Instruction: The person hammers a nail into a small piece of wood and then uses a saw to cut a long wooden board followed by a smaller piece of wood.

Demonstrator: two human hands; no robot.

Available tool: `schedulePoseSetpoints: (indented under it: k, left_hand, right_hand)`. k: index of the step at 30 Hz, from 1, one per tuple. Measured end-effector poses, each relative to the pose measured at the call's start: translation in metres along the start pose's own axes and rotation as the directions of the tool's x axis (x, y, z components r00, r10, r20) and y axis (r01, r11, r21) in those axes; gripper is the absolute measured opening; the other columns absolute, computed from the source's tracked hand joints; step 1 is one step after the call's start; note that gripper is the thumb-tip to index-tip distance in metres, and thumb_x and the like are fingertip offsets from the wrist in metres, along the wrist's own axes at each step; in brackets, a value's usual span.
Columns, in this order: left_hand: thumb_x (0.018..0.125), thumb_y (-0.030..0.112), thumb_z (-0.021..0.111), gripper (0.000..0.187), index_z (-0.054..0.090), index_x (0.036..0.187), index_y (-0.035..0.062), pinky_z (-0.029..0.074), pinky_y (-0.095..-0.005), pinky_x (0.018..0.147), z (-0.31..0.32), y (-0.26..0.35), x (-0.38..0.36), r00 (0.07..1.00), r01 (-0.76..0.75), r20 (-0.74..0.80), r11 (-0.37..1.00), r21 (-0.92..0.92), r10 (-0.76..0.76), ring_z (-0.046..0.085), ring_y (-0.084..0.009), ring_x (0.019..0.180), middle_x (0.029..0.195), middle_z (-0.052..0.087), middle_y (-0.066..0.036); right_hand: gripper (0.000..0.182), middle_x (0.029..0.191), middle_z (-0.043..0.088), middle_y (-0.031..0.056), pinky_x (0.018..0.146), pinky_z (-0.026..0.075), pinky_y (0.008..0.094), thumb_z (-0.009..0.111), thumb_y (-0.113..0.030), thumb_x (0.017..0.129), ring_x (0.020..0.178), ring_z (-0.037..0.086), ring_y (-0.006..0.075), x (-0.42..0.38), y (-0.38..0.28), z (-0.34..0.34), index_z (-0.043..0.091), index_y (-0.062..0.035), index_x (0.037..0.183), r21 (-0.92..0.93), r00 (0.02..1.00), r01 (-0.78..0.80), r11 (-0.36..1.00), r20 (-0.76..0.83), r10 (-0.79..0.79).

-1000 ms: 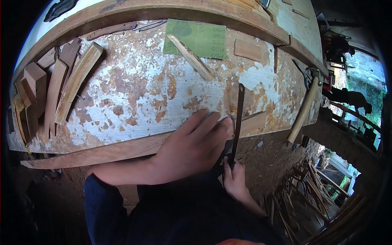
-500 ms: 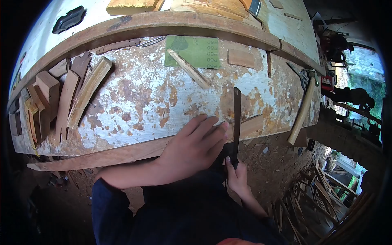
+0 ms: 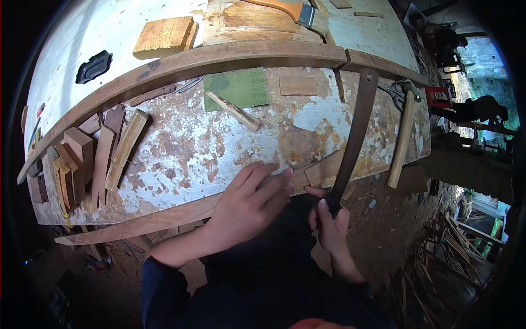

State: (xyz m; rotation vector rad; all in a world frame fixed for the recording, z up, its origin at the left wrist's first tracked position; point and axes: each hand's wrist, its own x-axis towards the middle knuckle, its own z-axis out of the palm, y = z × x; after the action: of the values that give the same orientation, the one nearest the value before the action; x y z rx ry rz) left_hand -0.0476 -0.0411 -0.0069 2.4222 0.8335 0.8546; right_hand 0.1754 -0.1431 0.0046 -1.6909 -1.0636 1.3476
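Observation:
My left hand lies over a long wooden strip at the near edge of the bench, its fingers bent and gripping the strip. The strip's left end tapers and sticks out past the bench edge, and part of it is hidden under the hand. Right of the hand, a wooden piece with a line across it shows on the bench. My right hand is closed around the dark handle of a handsaw. The blade points up and away, with a hole at its far end, to the right of the wood.
A green sandpaper sheet lies under a wooden stick. Wood offcuts crowd the left end. A hammer and pliers lie at right. Behind a wooden rail are a paintbrush and a black tray.
The saw has swung to the right, its broad side now turned to view. My left hand stays on the strip. The whole view has shifted slightly.

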Motion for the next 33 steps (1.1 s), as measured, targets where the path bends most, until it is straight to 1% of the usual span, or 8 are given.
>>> schedulePoseSetpoints:
  k: [5, 9, 14, 17, 24, 28, 30, 33]
  left_hand:
    - [0.08, 0.011, 0.087, 0.034, 0.078, 0.111, 0.003, 0.056, -0.0456, 0.096, -0.001, 0.003, 0.003, 1.0, 0.022, -0.004, 1.0, -0.019, -0.022, 0.065, -0.0338, 0.12, 0.133, 0.07, -0.009]
    - [0.08, 0.01, 0.087, 0.032, 0.079, 0.111, 0.0041, 0.055, -0.0482, 0.098, -0.001, 0.007, 0.006, 0.998, 0.058, -0.029, 0.998, 0.004, -0.058, 0.065, -0.0335, 0.121, 0.132, 0.071, -0.008]
    - [0.08, 0.009, 0.088, 0.03, 0.08, 0.109, 0.0045, 0.054, -0.0519, 0.101, -0.004, 0.009, 0.01, 0.998, 0.057, -0.024, 0.997, 0.06, -0.055, 0.066, -0.0339, 0.12, 0.127, 0.074, -0.01]
    - [0.08, 0.009, 0.087, 0.03, 0.079, 0.108, 0.0043, 0.054, -0.0469, 0.099, -0.003, 0.008, 0.01, 0.999, 0.025, -0.049, 0.998, 0.051, -0.023, 0.066, -0.0317, 0.115, 0.124, 0.073, -0.009]
    - [0.075, 0.001, 0.091, 0.048, 0.077, 0.12, 0.0008, 0.055, -0.0369, 0.077, -0.008, 0.01, 0.02, 0.975, 0.081, -0.215, 0.993, 0.084, -0.061, 0.07, -0.0281, 0.093, 0.11, 0.076, -0.014]
    - [0.076, 0.004, 0.092, 0.049, 0.077, 0.122, -0.0005, 0.056, -0.0347, 0.07, -0.016, 0.007, 0.03, 0.968, 0.117, -0.239, 0.98, 0.161, -0.076, 0.067, -0.0267, 0.087, 0.112, 0.074, -0.012]
    - [0.077, 0.004, 0.092, 0.052, 0.075, 0.126, -0.0005, 0.056, -0.0361, 0.074, -0.018, 0.006, 0.032, 0.971, 0.139, -0.217, 0.976, 0.169, -0.1, 0.069, -0.0289, 0.09, 0.114, 0.073, -0.015]
    - [0.08, 0.004, 0.091, 0.053, 0.073, 0.129, -0.0018, 0.058, -0.0375, 0.077, -0.014, 0.003, 0.032, 0.962, 0.199, -0.218, 0.971, 0.136, -0.166, 0.071, -0.0312, 0.092, 0.117, 0.072, -0.018]
  right_hand:
    - [0.052, 0.064, 0.054, -0.0026, 0.059, 0.037, 0.0236, 0.045, -0.03, 0.117, 0.059, 0.049, 0.0056, 0.006, 0.001, -0.008, 0.051, 0.004, 0.156, 0.056, 0.969, 0.096, 0.994, -0.232, -0.08]
    - [0.051, 0.067, 0.053, -0.0035, 0.06, 0.037, 0.0233, 0.048, -0.03, 0.116, 0.061, 0.048, 0.005, 0.003, 0.005, -0.009, 0.053, 0.0026, 0.155, 0.046, 0.976, 0.099, 0.994, -0.198, -0.088]
    - [0.034, 0.07, 0.059, -0.0011, 0.062, 0.042, 0.0253, 0.054, -0.017, 0.11, 0.064, 0.053, 0.0059, -0.002, 0.018, -0.001, 0.064, -0.0024, 0.139, 0.01, 0.976, 0.184, 0.983, -0.117, -0.181]
    - [0.029, 0.071, 0.059, 0.0004, 0.061, 0.044, 0.0263, 0.054, -0.015, 0.11, 0.064, 0.054, 0.0059, -0.005, 0.033, 0.004, 0.067, -0.0017, 0.133, 0.016, 0.976, 0.203, 0.979, -0.087, -0.201]
    - [0.028, 0.07, 0.059, 0.0014, 0.059, 0.044, 0.0268, 0.052, -0.012, 0.11, 0.063, 0.055, 0.0062, 0.001, 0.035, 0.02, 0.068, 0.0025, 0.128, 0.186, 0.954, 0.299, 0.936, -0.07, -0.291]
    - [0.034, 0.067, 0.055, 0.0017, 0.056, 0.037, 0.0267, 0.044, -0.023, 0.116, 0.059, 0.049, 0.0076, 0.007, 0.026, 0.026, 0.066, 0.0022, 0.122, 0.17, 0.941, 0.338, 0.926, -0.079, -0.329]
    - [0.033, 0.067, 0.055, 0.0017, 0.056, 0.038, 0.0265, 0.045, -0.022, 0.116, 0.059, 0.05, 0.0077, 0.009, 0.027, 0.027, 0.066, 0.0022, 0.121, 0.192, 0.934, 0.356, 0.914, -0.081, -0.347]
    - [0.027, 0.067, 0.057, 0.0009, 0.059, 0.045, 0.0274, 0.049, -0.008, 0.109, 0.059, 0.054, 0.0074, 0.011, 0.038, 0.026, 0.068, 0.0024, 0.126, 0.236, 0.931, 0.364, 0.901, -0.071, -0.357]
